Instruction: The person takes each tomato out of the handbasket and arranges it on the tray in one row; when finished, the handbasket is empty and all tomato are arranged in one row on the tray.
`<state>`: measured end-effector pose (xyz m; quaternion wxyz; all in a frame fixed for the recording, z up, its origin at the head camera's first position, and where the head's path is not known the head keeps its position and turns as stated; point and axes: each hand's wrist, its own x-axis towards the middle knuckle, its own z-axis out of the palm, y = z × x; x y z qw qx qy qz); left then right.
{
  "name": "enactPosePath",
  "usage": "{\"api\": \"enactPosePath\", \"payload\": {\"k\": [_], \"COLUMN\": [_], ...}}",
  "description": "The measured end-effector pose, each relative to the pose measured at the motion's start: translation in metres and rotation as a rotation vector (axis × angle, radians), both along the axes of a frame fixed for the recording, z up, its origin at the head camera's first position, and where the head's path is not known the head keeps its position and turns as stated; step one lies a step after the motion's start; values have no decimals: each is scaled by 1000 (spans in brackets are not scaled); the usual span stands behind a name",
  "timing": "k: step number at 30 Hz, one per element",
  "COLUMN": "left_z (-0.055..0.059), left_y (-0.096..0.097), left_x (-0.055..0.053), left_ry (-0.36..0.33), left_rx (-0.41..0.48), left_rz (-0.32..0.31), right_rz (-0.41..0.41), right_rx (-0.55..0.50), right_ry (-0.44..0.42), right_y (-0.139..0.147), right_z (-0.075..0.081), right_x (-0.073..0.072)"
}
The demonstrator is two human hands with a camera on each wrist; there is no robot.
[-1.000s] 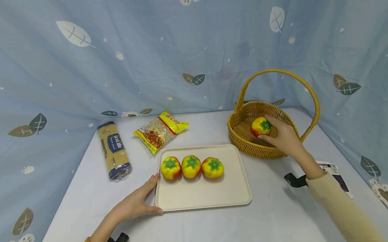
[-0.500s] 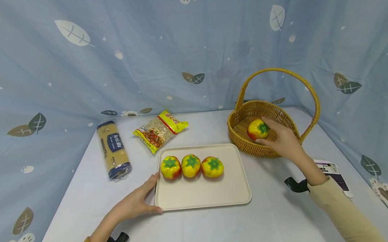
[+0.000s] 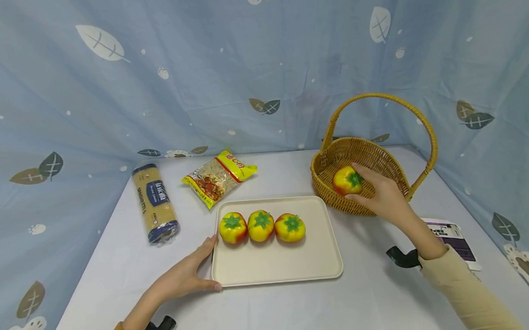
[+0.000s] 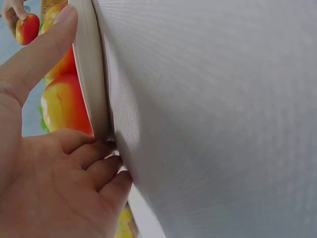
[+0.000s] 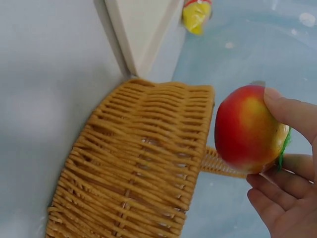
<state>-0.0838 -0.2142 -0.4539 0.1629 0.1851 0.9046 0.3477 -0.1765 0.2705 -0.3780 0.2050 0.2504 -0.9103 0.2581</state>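
Note:
In the head view my right hand [image 3: 384,195] holds a round red-and-yellow toy fruit [image 3: 345,180] with a green star-shaped leaf top. Thumb and fingers grip its sides, over the near part of the wicker basket [image 3: 352,204]. The right wrist view shows this fruit [image 5: 247,128] off the weave, beside the basket rim. My left hand [image 3: 187,274] grips the left end of a cream tray [image 3: 278,268], its thumb at the near corner. Three similar fruits sit in a row on the tray, among them a middle one [image 3: 260,226] and a right one [image 3: 289,228].
A spaghetti packet [image 3: 157,204] lies at the left. Behind the tray is a yellow-ended food bag [image 3: 218,178]. The basket's tall handle [image 3: 379,97] arches over it. A white-and-purple packet [image 3: 454,240] lies partly behind the right forearm. A patterned blue cloth [image 3: 260,66] hangs behind the table.
My right hand has moved the toy fruit left and slightly nearer, from the basket's middle toward its near-left rim. My left hand and the tray have stayed put.

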Motion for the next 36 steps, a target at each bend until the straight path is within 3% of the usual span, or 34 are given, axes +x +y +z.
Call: {"api": "enactPosePath", "payload": {"k": [7, 16, 36], "left_z": [1, 1, 2], "left_y": [1, 1, 1], "left_x": [0, 0, 1], "left_ry": [-6, -16, -23], "left_rx": [-3, -3, -2], "left_rz": [6, 10, 15], "right_rz": [46, 85, 175], "right_rx": [10, 12, 50], "right_ry": [-4, -99, -168], "right_y": [-8, -22, -34], "right_z": [0, -3, -34], "right_x": [7, 22, 29]}}
